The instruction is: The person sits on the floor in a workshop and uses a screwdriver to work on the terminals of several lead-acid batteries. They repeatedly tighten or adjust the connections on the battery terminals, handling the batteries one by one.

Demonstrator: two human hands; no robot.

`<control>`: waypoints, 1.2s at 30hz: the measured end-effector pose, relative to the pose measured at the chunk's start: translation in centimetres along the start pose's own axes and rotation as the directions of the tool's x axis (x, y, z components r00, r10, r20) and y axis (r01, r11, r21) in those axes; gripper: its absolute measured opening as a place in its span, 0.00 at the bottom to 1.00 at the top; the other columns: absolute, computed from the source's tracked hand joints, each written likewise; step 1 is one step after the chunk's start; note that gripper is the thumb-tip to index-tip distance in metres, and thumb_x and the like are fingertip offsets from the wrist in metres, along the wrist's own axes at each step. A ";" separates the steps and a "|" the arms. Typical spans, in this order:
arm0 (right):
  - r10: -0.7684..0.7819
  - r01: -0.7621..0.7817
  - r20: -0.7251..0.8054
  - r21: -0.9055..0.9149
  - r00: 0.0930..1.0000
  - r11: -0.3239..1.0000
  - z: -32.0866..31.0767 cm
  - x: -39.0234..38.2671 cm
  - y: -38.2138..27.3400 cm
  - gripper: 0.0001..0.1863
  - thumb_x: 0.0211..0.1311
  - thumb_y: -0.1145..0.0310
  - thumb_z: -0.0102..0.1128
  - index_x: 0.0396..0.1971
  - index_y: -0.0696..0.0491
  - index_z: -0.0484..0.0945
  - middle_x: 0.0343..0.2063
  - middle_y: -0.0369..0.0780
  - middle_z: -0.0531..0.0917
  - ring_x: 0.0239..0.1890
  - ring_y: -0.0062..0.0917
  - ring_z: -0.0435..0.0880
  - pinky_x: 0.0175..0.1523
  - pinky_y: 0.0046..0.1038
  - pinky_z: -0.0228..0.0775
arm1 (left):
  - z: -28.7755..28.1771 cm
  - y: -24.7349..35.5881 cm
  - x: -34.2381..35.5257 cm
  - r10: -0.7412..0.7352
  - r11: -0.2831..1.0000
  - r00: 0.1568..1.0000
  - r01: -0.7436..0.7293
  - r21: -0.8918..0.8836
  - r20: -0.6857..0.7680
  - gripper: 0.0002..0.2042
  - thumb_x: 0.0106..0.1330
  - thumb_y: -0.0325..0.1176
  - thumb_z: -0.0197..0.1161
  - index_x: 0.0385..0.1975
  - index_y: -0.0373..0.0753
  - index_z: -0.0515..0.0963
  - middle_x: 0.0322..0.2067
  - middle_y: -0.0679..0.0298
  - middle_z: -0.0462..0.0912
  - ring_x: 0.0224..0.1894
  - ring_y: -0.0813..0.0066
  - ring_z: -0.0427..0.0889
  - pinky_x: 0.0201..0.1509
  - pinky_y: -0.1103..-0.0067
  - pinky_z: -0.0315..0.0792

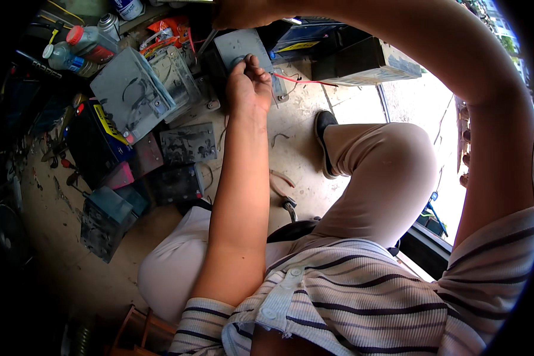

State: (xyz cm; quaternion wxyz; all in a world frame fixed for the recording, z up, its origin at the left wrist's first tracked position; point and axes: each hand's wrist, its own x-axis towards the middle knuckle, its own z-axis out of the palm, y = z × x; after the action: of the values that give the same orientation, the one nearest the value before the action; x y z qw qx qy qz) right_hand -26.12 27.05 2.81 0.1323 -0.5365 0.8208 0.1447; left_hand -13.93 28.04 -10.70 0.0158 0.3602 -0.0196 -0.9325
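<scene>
Reaching forward, the left hand (pixel 249 83) has its grip clenched on a small dark knob at the top of a grey battery casing (pixel 243 50), fingers curled over it, knuckles up, forearm running straight back to the striped shirt (pixel 350 296). That casing stands upright just ahead of the grip, its near edge touching the fingertips; a thin red wire (pixel 296 78) trails off to the right of the grip across the concrete floor (pixel 302 154).

Left of the grip the floor is crowded: a large grey battery shell (pixel 130 92) lies tilted, a black and yellow battery (pixel 95 139) beside it, flat dark plates (pixel 187 143) nearer the forearm. Plastic bottles (pixel 77 50) sit farther left, well apart. Open room lies only right of and behind the grip, a bare strip of floor reaching to the bent knee (pixel 391 166) and black shoe (pixel 323 127). Pliers (pixel 285 190) lie there.

The right hand (pixel 237 15) arches high over the casing at the top edge; its grip is cut off, so I cannot tell its state.
</scene>
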 end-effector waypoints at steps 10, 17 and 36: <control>-0.371 0.381 0.117 -0.458 0.921 0.803 2.2 0.8 0.3 0.10 0.47 0.70 0.51 0.23 0.53 0.82 0.24 0.41 0.82 0.28 0.33 0.82 0.32 0.33 0.74 | -0.7 0.1 0.6 0.006 1.000 0.999 -0.005 -0.018 0.040 0.08 0.64 0.31 0.44 0.27 0.38 0.70 0.24 0.67 0.77 0.19 0.80 0.67 0.23 0.83 0.61; -0.187 0.181 -0.049 -0.105 0.981 0.978 1.2 0.0 -0.7 0.09 0.46 0.70 0.51 0.20 0.53 0.82 0.21 0.42 0.81 0.26 0.36 0.81 0.31 0.33 0.73 | -1.0 0.0 0.7 0.008 1.000 0.999 -0.008 -0.015 0.045 0.09 0.65 0.31 0.43 0.28 0.38 0.70 0.23 0.67 0.77 0.19 0.79 0.67 0.23 0.83 0.61; -0.047 0.094 -0.135 0.372 0.990 0.923 -1.2 -2.5 -2.5 0.08 0.39 0.72 0.53 0.21 0.57 0.79 0.21 0.50 0.79 0.30 0.40 0.81 0.35 0.34 0.72 | -0.9 -0.2 0.6 0.027 0.999 1.000 -0.027 0.022 -0.009 0.08 0.63 0.30 0.45 0.26 0.39 0.71 0.22 0.68 0.77 0.19 0.80 0.66 0.23 0.84 0.59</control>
State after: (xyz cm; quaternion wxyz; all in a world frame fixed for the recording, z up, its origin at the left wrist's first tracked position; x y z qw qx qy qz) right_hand -22.91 27.75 4.57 0.1869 -0.5382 0.8200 -0.0542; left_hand -13.75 28.14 -11.81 0.0243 0.3642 -0.0347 -0.9304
